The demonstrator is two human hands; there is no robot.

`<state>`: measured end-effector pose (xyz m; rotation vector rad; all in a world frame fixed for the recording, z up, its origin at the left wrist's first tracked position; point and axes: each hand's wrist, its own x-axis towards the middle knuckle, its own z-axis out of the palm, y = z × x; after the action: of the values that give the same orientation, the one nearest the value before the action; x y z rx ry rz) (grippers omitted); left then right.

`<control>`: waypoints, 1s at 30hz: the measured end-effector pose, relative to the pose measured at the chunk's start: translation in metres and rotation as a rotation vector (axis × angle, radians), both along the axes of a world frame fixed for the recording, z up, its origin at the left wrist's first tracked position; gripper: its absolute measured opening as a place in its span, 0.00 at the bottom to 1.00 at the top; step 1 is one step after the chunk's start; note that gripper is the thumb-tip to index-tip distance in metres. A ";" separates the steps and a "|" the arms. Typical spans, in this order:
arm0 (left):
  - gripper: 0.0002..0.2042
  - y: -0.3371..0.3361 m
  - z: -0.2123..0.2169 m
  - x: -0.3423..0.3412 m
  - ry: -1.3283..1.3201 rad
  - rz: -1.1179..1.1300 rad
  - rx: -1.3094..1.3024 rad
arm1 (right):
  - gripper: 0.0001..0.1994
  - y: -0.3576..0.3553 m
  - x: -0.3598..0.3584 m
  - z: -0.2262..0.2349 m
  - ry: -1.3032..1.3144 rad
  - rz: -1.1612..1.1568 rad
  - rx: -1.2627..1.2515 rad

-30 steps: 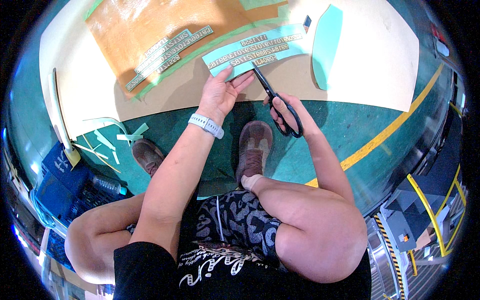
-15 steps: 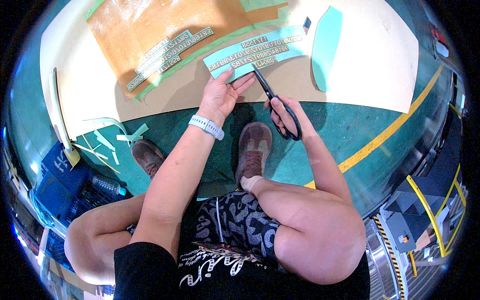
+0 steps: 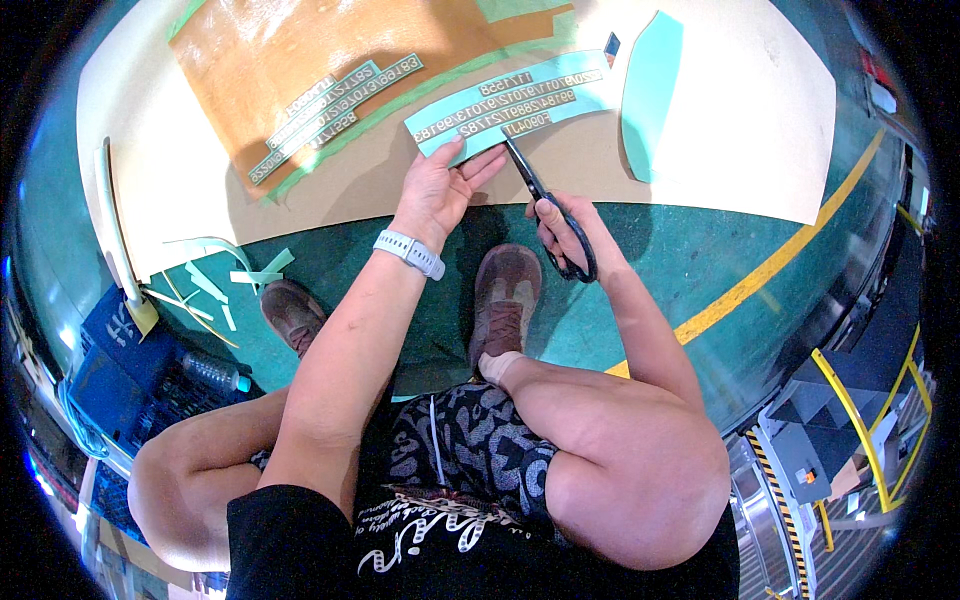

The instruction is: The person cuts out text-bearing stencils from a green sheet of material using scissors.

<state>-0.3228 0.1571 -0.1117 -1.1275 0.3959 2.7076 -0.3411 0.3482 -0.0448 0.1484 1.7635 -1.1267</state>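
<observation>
My left hand (image 3: pixel 437 192) pinches the lower left edge of a turquoise sheet (image 3: pixel 590 99), thumb on top and fingers beneath. Rows of cut-out characters, appearing mirrored, run across this stencil. In my right hand (image 3: pixel 562 225) are black-handled scissors (image 3: pixel 524 168), fingers in the loops. Their dark blades point up and left, with the tip at the sheet's lower edge, just right of my left fingertips. Whether the blades are parted there is hard to make out. Left of the sheet, narrow character strips (image 3: pixel 335 122) lie on an orange-brown panel (image 3: pixel 240 85) edged with green tape.
A pale board (image 3: pixel 740 130) lies under the sheets. At its right is a turquoise offcut (image 3: pixel 655 100). Green scraps (image 3: pixel 265 268) lie on the green floor near my left shoe (image 3: pixel 293 312). Further left stand a blue crate (image 3: pixel 120 345) and a bottle (image 3: pixel 215 372). A yellow line (image 3: pixel 745 285) crosses the floor.
</observation>
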 end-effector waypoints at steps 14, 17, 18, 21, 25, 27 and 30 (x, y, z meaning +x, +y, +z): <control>0.17 -0.002 0.000 0.000 -0.045 -0.034 -0.019 | 0.22 0.002 -0.003 -0.004 -0.045 0.028 -0.001; 0.17 -0.001 -0.001 0.000 -0.053 -0.030 -0.012 | 0.22 0.000 -0.005 -0.002 -0.060 0.006 0.022; 0.17 -0.001 0.000 0.000 -0.054 -0.028 -0.009 | 0.22 -0.001 -0.005 -0.001 -0.071 -0.003 0.032; 0.17 0.000 0.001 -0.001 -0.061 -0.026 -0.013 | 0.20 -0.001 -0.003 -0.003 -0.052 -0.031 0.042; 0.17 0.000 0.002 0.000 -0.055 -0.021 -0.014 | 0.19 0.000 0.001 -0.008 0.059 0.011 0.055; 0.17 0.000 -0.001 0.000 -0.060 -0.010 0.017 | 0.18 0.000 0.003 -0.010 0.122 0.037 0.050; 0.17 0.000 -0.004 0.000 -0.042 -0.013 -0.005 | 0.18 -0.002 0.006 -0.009 0.076 0.028 0.035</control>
<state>-0.3225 0.1571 -0.1154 -1.1766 0.4025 2.6688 -0.3353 0.3461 -0.0534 0.1035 1.8480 -1.0944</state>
